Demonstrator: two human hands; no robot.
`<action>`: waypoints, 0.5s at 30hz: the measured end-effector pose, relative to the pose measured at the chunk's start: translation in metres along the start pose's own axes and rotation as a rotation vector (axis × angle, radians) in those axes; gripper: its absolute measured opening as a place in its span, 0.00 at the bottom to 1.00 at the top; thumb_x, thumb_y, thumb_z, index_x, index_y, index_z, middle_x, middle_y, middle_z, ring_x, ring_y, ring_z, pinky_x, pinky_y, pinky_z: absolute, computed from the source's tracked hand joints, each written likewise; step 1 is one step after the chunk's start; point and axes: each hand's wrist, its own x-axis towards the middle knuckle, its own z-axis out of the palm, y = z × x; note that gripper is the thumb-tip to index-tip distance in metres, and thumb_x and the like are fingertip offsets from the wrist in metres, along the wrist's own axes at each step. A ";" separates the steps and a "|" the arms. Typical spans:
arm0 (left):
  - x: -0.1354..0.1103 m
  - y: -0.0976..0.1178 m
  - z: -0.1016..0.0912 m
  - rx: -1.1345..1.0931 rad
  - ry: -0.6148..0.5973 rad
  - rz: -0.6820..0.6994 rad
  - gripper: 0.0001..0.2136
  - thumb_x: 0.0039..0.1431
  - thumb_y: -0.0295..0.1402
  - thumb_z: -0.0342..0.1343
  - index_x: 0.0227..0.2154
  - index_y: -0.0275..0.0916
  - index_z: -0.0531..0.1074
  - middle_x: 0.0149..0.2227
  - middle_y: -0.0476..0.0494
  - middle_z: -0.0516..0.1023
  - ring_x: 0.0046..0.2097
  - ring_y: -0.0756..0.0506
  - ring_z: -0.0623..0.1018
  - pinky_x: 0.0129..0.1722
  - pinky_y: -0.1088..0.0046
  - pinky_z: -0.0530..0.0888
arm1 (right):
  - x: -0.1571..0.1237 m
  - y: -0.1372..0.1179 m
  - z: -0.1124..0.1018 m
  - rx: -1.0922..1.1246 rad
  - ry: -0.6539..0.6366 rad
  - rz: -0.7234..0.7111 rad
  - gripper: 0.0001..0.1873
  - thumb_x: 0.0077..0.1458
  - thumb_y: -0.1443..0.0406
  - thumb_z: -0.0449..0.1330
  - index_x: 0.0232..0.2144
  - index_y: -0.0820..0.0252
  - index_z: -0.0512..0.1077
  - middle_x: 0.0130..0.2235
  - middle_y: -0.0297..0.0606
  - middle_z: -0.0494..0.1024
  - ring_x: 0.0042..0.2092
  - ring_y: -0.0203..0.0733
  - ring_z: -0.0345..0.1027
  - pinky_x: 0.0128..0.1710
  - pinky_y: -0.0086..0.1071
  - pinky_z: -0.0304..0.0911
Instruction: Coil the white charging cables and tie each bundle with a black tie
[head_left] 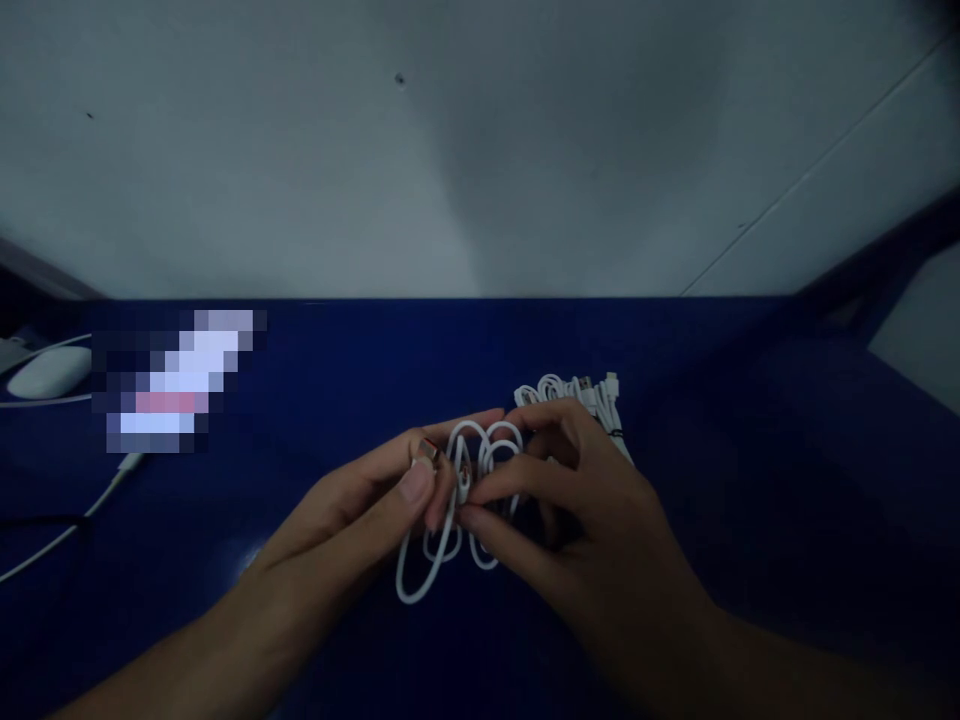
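Note:
A white USB cable [424,590] hangs in loose loops between my two hands, above the blue table. My left hand [360,510] is closed on it, with the thumb pressing near the metal USB plug. My right hand [592,510] pinches the other small plug end between thumb and fingers, and loops of the cable pass by its fingertips. Just beyond my right hand lies a group of coiled white cables [600,395], partly hidden by that hand; a dark tie binds at least one of them.
The blue table [360,370] meets a pale wall [300,180] at the back. At the left lies a phone with a blurred-out screen [187,380], with a white charging cord [67,535] plugged into it. A white rounded object [51,372] sits at the far left.

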 end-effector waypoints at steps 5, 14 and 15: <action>-0.007 0.001 0.001 0.070 -0.004 0.016 0.10 0.76 0.41 0.61 0.42 0.45 0.85 0.64 0.38 0.83 0.71 0.32 0.75 0.69 0.54 0.74 | -0.001 -0.003 0.000 -0.032 0.028 0.012 0.08 0.57 0.70 0.76 0.30 0.53 0.83 0.49 0.39 0.76 0.38 0.40 0.73 0.32 0.36 0.70; 0.003 -0.003 0.003 0.149 -0.065 0.135 0.19 0.73 0.48 0.63 0.29 0.41 0.81 0.68 0.34 0.80 0.70 0.25 0.75 0.71 0.44 0.70 | -0.009 -0.003 0.005 0.140 0.135 0.194 0.34 0.50 0.68 0.79 0.54 0.45 0.70 0.46 0.34 0.78 0.36 0.43 0.76 0.32 0.39 0.76; 0.004 -0.003 0.004 0.148 -0.073 0.141 0.20 0.73 0.48 0.63 0.29 0.40 0.81 0.69 0.35 0.78 0.70 0.25 0.75 0.71 0.44 0.70 | -0.010 -0.003 0.006 0.168 0.131 0.218 0.40 0.49 0.68 0.80 0.59 0.43 0.68 0.49 0.35 0.78 0.37 0.44 0.77 0.32 0.39 0.77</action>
